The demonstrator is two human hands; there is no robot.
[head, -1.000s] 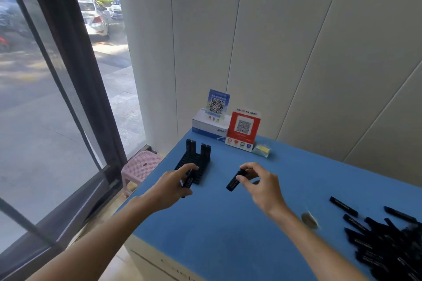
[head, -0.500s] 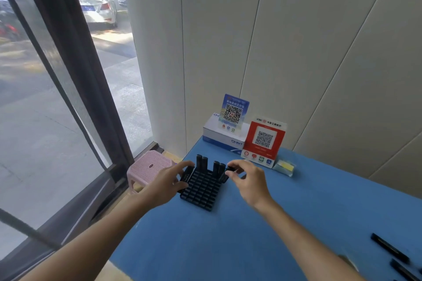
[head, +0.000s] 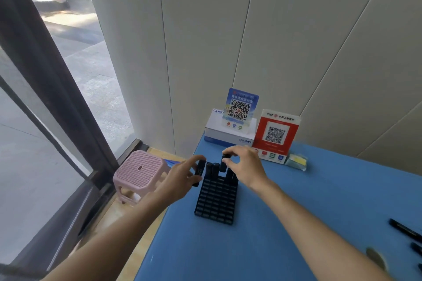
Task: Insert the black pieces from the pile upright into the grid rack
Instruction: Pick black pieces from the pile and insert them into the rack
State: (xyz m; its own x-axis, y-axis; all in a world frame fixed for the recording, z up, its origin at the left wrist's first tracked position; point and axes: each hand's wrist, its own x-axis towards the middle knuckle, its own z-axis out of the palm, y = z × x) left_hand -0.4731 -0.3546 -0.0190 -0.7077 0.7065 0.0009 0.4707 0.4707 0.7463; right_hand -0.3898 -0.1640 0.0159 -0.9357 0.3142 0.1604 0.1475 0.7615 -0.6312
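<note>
The black grid rack (head: 215, 201) lies on the blue table (head: 262, 246) near its left edge. Two black pieces (head: 212, 170) stand upright in its far row, and another shows behind my right hand. My left hand (head: 182, 178) grips a black piece (head: 198, 172) upright at the rack's far left corner. My right hand (head: 244, 166) pinches another black piece (head: 224, 163) upright over the far row. Only a few pieces of the pile (head: 405, 230) show at the right edge.
A white box (head: 228, 134) carrying a blue QR sign (head: 242, 107) and a red QR stand (head: 275, 134) sit at the table's back against the wall. A pink stool (head: 139, 173) stands on the floor left of the table, beside the window.
Both hands carried their pieces from the table's middle to the rack's far row and turned them upright. The view swung left, so most of the pile left the frame.
</note>
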